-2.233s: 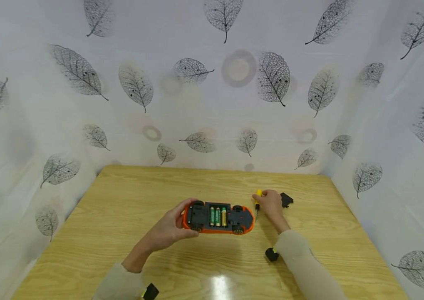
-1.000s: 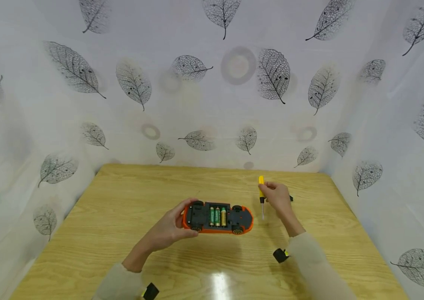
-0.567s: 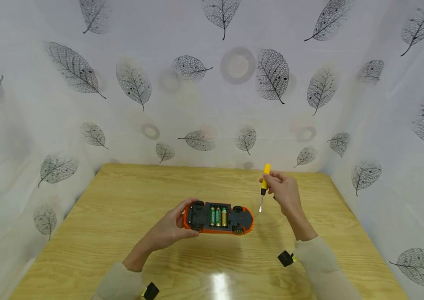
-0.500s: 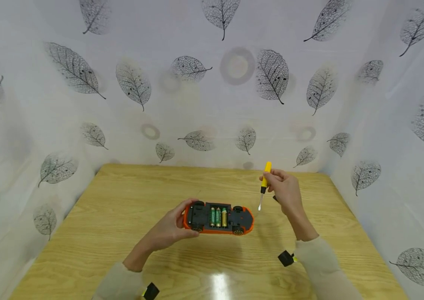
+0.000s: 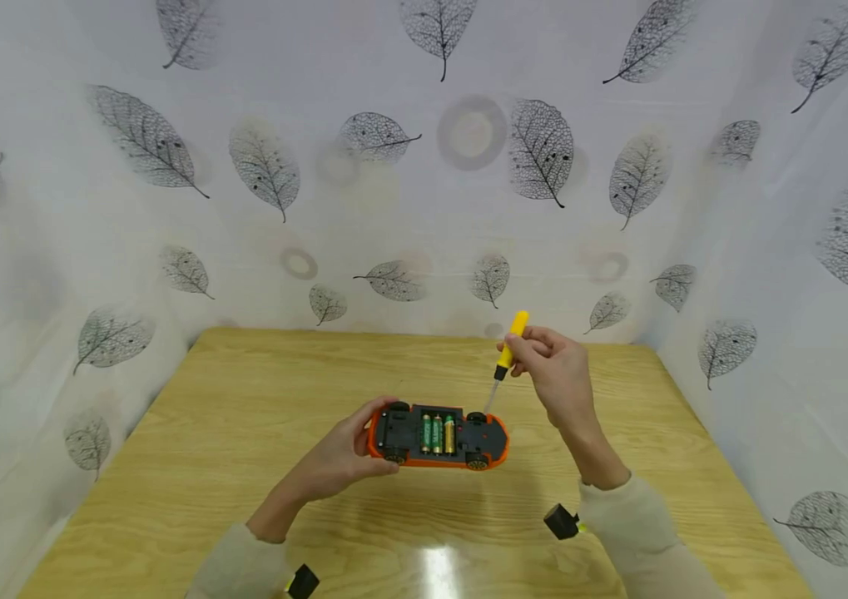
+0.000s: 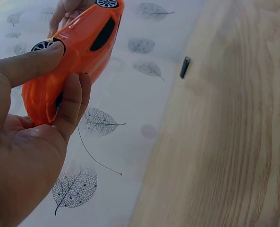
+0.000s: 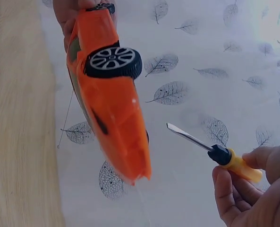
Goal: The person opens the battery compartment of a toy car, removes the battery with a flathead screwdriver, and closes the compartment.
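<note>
My left hand (image 5: 344, 445) grips an orange toy car (image 5: 416, 460) by its left end, underside facing me. In the car's open battery bay sit three batteries (image 5: 437, 434), two green and one gold-and-green. My right hand (image 5: 558, 374) pinches a flat-blade screwdriver (image 5: 513, 339) by its yellow handle, blade slanting down toward the car's right end. The right wrist view shows the blade (image 7: 189, 137) apart from the car body (image 7: 111, 109). A thin wire (image 6: 95, 158) trails from the car in the left wrist view.
A small black piece (image 6: 185, 67) lies on the wooden table (image 5: 259, 374); in the head view the right hand hides it. Leaf-printed white curtains (image 5: 394, 208) enclose the table at the back and sides. Black wrist cameras (image 5: 562, 522) hang beneath both sleeves.
My right hand has raised the screwdriver from beside the black piece, then moved it left, so its tip now appears near the car's right wheels. The left hand and car stay nearly still.
</note>
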{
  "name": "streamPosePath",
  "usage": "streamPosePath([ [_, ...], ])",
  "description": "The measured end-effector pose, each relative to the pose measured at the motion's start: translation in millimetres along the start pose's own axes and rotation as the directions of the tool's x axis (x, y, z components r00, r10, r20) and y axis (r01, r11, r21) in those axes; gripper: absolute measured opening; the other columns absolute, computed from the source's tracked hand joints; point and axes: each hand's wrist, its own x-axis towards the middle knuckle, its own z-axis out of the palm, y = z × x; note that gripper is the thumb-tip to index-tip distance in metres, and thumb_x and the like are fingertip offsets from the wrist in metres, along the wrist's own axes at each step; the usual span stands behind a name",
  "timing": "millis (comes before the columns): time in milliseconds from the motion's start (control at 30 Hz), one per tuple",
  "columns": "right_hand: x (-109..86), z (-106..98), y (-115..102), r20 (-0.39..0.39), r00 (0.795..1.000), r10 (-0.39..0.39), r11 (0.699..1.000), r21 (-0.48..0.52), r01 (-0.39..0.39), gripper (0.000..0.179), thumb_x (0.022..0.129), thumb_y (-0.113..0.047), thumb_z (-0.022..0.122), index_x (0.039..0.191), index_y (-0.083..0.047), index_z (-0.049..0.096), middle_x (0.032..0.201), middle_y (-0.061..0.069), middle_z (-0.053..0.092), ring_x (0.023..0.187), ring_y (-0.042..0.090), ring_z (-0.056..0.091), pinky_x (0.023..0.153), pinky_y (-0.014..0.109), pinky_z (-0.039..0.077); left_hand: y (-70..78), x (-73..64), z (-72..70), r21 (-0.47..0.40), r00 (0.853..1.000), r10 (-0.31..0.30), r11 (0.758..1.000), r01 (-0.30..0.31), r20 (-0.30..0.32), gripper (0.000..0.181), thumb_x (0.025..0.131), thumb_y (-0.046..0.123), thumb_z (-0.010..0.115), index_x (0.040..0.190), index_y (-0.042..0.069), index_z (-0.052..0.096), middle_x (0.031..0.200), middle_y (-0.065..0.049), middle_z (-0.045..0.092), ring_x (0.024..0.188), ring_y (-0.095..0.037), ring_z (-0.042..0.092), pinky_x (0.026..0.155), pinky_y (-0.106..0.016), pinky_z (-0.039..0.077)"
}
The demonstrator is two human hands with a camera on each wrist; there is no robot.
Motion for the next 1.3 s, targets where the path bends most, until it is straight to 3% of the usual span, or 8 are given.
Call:
streamPosePath([
  [233,-4.8,18,-9,0.022,0.999,-0.043,0.999,0.029,0.042,0.033,0.098,-0.019,0.074,0.117,0.008,0.068,0.1,0.015,0.077,0.071,0.02,0.069,0.069,0.031,0.062,-1.6,0.2,0.1,-0.003,1.0,-0.004,1.0,0.004,-0.001,0.088,0.09,-0.004,0.076,0.161,0.003,0.023,0.158,-0.028,0.031,0.135,-0.041,0.05,0.093,-0.036,0.058],
  [433,-7.7,35,-5,0.058,0.997,-0.041,0.999,0.024,0.04,0.032,0.097,-0.021,0.076,0.115,0.004,0.07,0.1,0.018,0.077,0.075,0.028,0.07,0.07,0.034,0.062,-4.3,0.9,2.0,-0.01,1.0,0.008,1.0,-0.007,0.016,0.086,0.09,-0.006,0.075,0.16,0.004,0.025,0.155,-0.03,0.034,0.132,-0.04,0.053,0.093,-0.038,0.058],
  [600,-11.4,47,0,0.044,0.997,-0.064,0.998,-0.009,0.064,0.029,0.096,-0.024,0.078,0.109,0.001,0.071,0.095,0.012,0.077,0.073,0.033,0.07,0.071,0.036,0.061,-5.8,1.3,3.2,-0.011,1.0,0.014,1.0,-0.014,0.028,0.085,0.09,-0.005,0.075,0.159,0.005,0.026,0.155,-0.029,0.034,0.132,-0.038,0.053,0.093,-0.037,0.058],
  [800,-13.7,56,2,0.027,0.992,-0.126,0.991,-0.032,0.127,0.023,0.095,-0.021,0.078,0.105,-0.001,0.074,0.09,0.011,0.077,0.07,0.033,0.069,0.068,0.033,0.06,-7.1,1.7,4.0,-0.01,0.999,0.011,1.0,-0.01,0.034,0.085,0.091,-0.004,0.075,0.16,0.005,0.025,0.154,-0.029,0.035,0.129,-0.037,0.055,0.093,-0.037,0.058],
  [1133,-14.8,63,5,0.053,0.989,-0.139,0.989,-0.045,0.141,0.023,0.096,-0.019,0.077,0.107,0.001,0.074,0.093,0.015,0.077,0.073,0.038,0.068,0.064,0.027,0.058,-8.0,2.6,3.8,0.002,0.999,-0.008,1.0,0.008,0.032,0.087,0.091,-0.005,0.075,0.16,0.005,0.024,0.153,-0.028,0.036,0.129,-0.036,0.056,0.093,-0.036,0.058],
  [1300,-18.4,66,5,0.066,0.986,-0.155,0.985,-0.07,0.159,0.025,0.096,-0.018,0.077,0.11,0.002,0.073,0.093,0.013,0.077,0.073,0.031,0.069,0.062,0.024,0.056,-8.8,2.5,3.1,0.015,0.999,0.0,1.0,-0.001,0.037,0.087,0.092,-0.003,0.075,0.16,0.003,0.023,0.154,-0.03,0.036,0.129,-0.035,0.056,0.093,-0.036,0.058],
])
